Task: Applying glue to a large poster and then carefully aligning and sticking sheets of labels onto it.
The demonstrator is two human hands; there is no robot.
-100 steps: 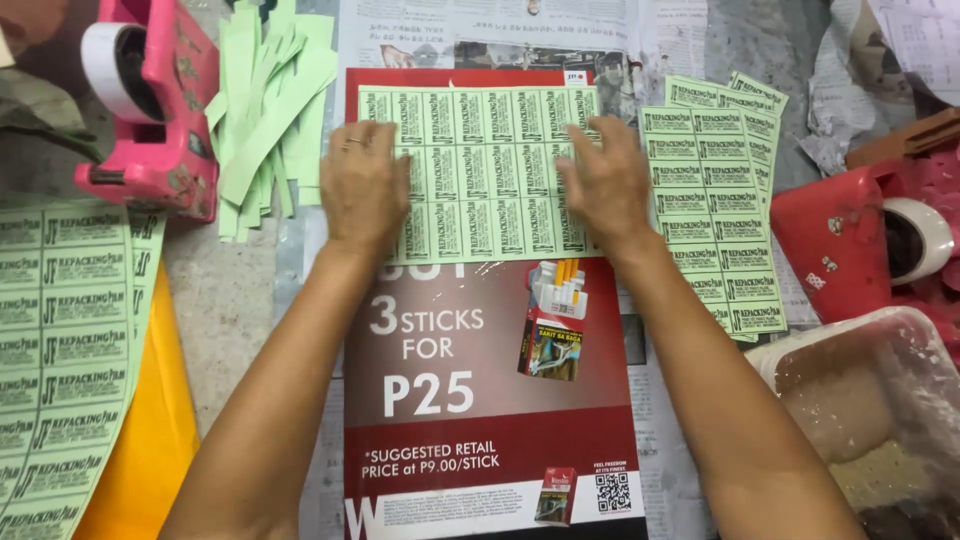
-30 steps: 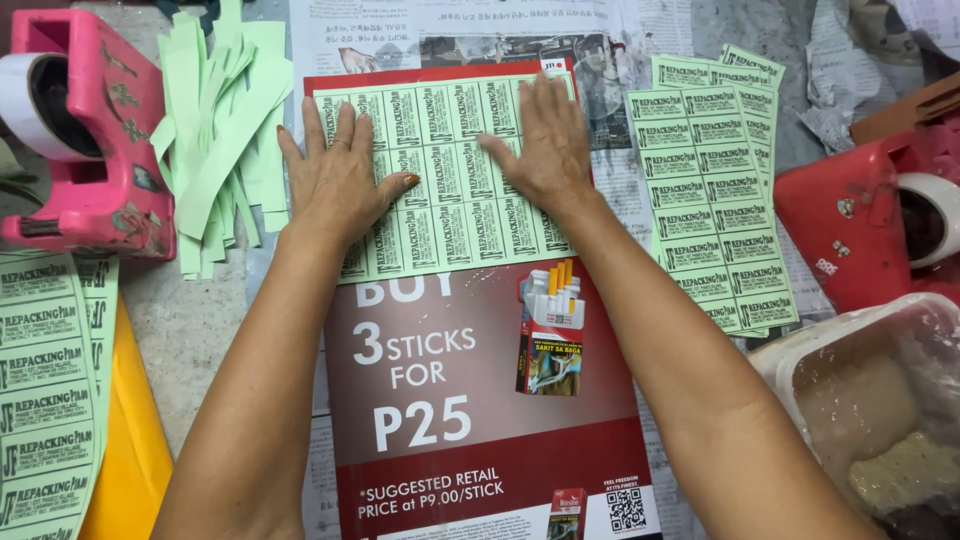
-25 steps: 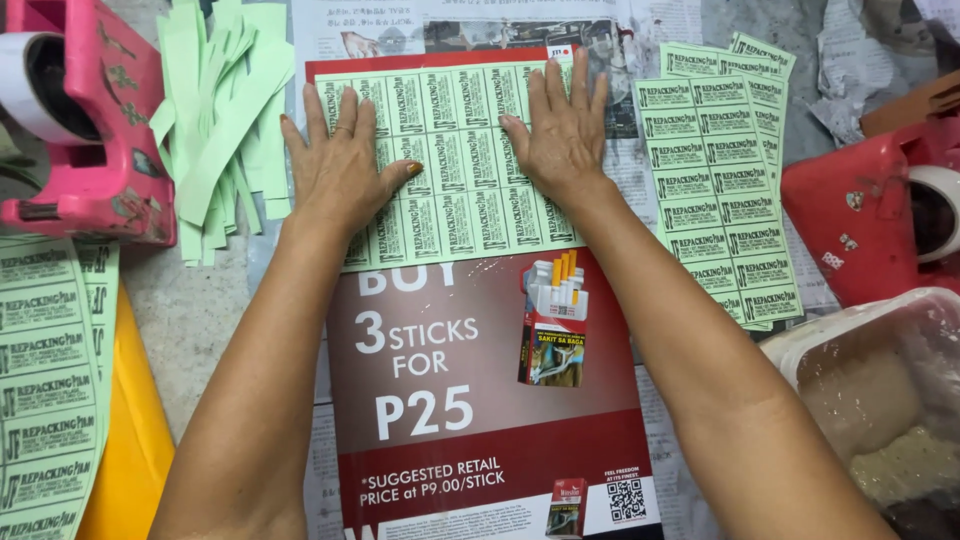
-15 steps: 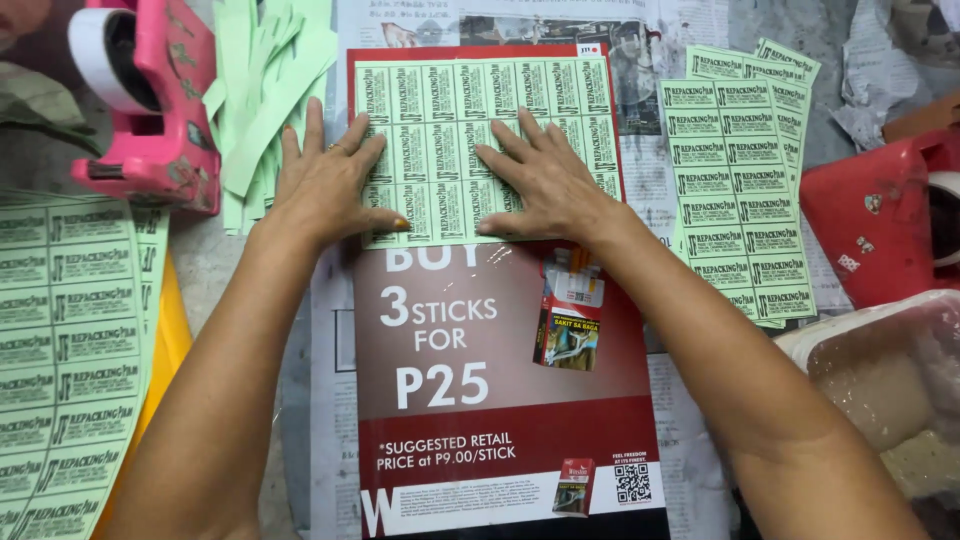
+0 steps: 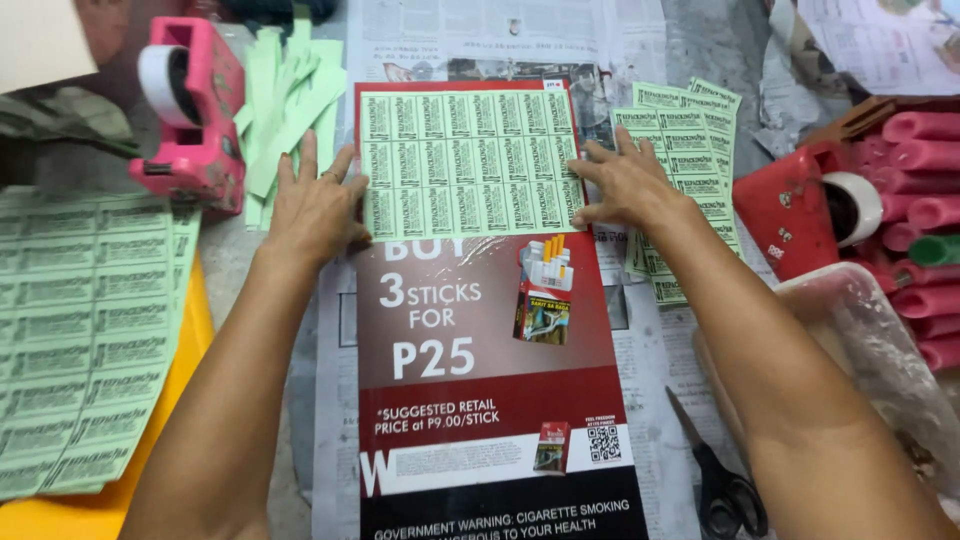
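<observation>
Green label sheet (image 5: 468,163) | on red poster (image 5: 480,340) | hands at both edges

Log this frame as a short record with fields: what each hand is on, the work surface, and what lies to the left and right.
left hand: left hand flat, fingers spread, at the left edge of the green label sheet
right hand: right hand flat at the sheet's right edge
sheet lies on: top of a red poster, over newspaper
left side: pink tape dispenser, green paper strips, more label sheets
right side: stack of label sheets, red tape dispenser, scissors, clear plastic tub
</observation>
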